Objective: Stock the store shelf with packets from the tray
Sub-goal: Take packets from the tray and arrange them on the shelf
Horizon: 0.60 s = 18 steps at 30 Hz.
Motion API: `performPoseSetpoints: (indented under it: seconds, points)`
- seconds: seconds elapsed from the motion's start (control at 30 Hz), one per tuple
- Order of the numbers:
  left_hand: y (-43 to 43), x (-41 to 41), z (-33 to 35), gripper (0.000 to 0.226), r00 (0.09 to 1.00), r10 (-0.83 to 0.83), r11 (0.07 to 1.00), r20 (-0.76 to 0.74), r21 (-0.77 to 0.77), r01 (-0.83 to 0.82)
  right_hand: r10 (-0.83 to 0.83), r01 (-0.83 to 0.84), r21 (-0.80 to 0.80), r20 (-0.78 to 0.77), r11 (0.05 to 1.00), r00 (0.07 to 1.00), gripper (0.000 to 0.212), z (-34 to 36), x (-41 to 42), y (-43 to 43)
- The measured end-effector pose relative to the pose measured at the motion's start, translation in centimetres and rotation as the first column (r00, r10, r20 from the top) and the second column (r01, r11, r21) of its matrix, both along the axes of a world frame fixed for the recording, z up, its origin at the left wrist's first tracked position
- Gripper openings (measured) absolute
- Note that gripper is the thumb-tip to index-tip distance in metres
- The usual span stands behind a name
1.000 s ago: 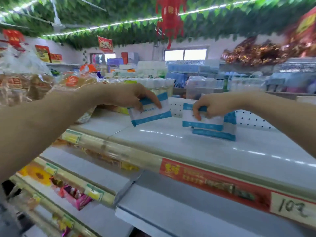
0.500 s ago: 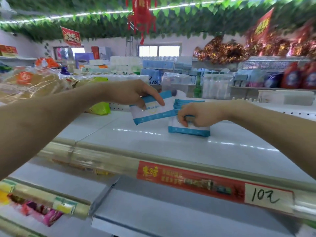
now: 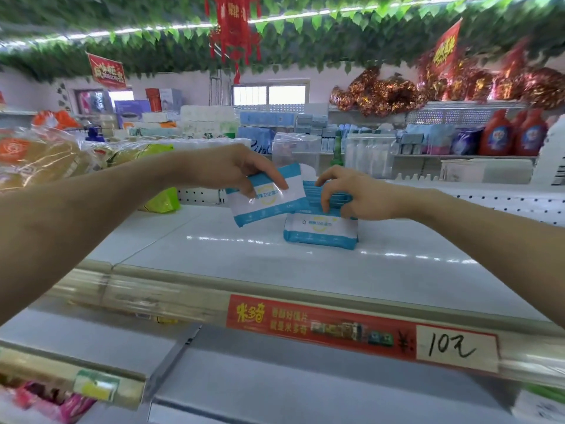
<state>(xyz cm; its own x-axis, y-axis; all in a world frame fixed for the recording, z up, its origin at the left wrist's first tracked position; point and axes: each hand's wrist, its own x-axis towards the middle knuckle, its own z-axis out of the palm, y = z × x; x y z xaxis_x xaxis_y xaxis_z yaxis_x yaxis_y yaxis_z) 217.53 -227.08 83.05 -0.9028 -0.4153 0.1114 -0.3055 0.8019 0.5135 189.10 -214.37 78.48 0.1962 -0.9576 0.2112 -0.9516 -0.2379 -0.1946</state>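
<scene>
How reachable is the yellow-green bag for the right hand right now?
Probably not directly: the right hand grips the stacked packets, and the left hand with its held packet hangs across the way to the yellow-green bag.

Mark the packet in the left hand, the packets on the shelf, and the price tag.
held packet [image 3: 269, 206]: head view, white front panel.
shelf packets [image 3: 319, 228]: head view, front face.
price tag [image 3: 452, 347]: head view, handwritten white part.

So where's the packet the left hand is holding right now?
In the head view, centre frame: the left hand holds the packet tilted above the white shelf, just left of the stack of packets the right hand grips.
</scene>
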Motion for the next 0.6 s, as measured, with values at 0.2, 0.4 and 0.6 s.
performPoseSetpoints:
  seconds: [0.2, 0.4, 0.6]
  points:
    - [1.7, -3.7, -0.3, 0.052, 0.994, -0.087, 0.996, 0.07, -0.018, 0.089, -0.185, 0.189, -0.084, 0.063, 0.978, 0.981, 0.037, 1.1, -4.3, 0.7]
    - [3.0, -7.5, -2.8, 0.048, 0.98, -0.157, 0.987, 0.126, -0.003, 0.158, -0.245, 0.249, -0.132, 0.051, 0.959, 0.968, 0.039, 1.1, -6.7, 2.1]
    - [2.4, -9.0, -4.9, 0.047, 0.991, -0.127, 0.98, 0.034, -0.148, 0.131, -0.251, 0.248, -0.134, -0.003, 0.959, 0.968, 0.044, 1.0, -7.4, 3.1]
